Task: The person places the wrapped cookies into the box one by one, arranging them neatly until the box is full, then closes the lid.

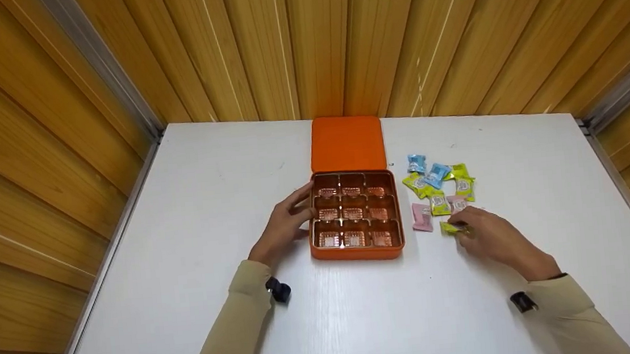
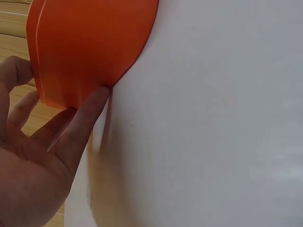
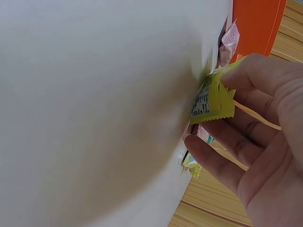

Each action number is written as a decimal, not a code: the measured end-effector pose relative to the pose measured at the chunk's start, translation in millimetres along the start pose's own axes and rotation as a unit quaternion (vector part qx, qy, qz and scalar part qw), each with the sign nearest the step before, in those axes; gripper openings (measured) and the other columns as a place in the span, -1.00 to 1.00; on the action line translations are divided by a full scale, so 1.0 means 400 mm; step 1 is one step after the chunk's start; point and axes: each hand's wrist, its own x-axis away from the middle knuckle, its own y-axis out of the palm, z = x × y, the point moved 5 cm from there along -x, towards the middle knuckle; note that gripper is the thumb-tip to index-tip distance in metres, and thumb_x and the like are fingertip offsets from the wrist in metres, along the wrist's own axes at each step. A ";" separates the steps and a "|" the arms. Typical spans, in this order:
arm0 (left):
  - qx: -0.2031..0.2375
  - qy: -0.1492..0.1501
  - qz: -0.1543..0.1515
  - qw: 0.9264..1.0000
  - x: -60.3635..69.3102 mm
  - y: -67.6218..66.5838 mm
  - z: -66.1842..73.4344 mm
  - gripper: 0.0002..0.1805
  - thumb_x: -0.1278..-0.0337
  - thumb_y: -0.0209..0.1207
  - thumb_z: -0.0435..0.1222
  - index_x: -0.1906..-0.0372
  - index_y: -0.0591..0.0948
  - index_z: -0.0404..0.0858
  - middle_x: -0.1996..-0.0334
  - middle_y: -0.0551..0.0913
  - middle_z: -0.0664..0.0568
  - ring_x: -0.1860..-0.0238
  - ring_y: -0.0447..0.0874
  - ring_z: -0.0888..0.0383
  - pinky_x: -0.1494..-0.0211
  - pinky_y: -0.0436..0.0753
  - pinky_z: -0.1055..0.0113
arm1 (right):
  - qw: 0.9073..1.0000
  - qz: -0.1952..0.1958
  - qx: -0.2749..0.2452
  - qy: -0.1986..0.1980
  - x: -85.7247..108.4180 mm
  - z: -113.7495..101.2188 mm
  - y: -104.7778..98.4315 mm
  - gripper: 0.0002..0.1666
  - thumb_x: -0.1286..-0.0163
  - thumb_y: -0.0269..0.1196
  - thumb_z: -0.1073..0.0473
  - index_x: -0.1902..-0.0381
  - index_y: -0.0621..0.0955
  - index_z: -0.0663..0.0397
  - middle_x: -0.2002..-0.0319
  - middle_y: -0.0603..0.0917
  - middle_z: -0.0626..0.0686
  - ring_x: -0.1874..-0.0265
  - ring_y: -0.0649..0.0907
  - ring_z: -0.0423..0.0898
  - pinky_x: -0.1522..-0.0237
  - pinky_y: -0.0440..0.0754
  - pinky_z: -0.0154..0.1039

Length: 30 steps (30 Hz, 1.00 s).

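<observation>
An orange box with a clear insert of several empty compartments stands with its lid laid back behind it. My left hand touches the box's left side, fingers extended; in the left wrist view the hand has its fingertips on the orange wall. To the right of the box, my right hand pinches a yellow-green wrapped packet. The right wrist view shows this packet between thumb and fingers of the hand, close to the table.
Right of the box lie several small packets: blue ones, yellow-green ones and pink ones. The white table ends at a wood-patterned wall at the back, with similar walls at both sides.
</observation>
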 end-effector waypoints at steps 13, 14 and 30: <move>-0.001 -0.002 -0.023 1.000 0.002 -0.007 -0.003 -0.29 -0.55 0.21 -0.33 -0.67 0.32 0.08 -0.56 0.37 -0.17 -0.34 0.58 -0.19 -0.05 0.78 -0.04 | 1.000 0.009 -0.001 0.016 -0.005 -0.003 0.005 -0.59 -0.42 0.34 0.41 -0.22 0.65 0.33 -0.16 0.69 0.29 -0.21 0.63 0.33 -0.26 0.56 0.31; 0.003 -0.002 -0.024 1.000 0.003 -0.007 -0.003 -0.29 -0.55 0.21 -0.33 -0.67 0.32 0.08 -0.56 0.36 -0.17 -0.34 0.58 -0.20 -0.06 0.78 -0.05 | 1.000 0.008 -0.004 0.019 -0.006 -0.003 0.006 -0.58 -0.43 0.34 0.40 -0.22 0.65 0.33 -0.17 0.69 0.30 -0.22 0.63 0.33 -0.27 0.56 0.31; 0.023 -0.007 -0.027 0.999 0.003 -0.007 -0.004 -0.28 -0.53 0.22 -0.35 -0.66 0.33 0.07 -0.57 0.35 -0.16 -0.34 0.58 -0.20 -0.07 0.77 -0.08 | 0.996 0.023 -0.078 0.026 -0.018 -0.017 -0.010 -0.58 -0.41 0.39 0.43 -0.18 0.57 0.24 -0.16 0.68 0.30 -0.11 0.69 0.27 -0.20 0.64 0.22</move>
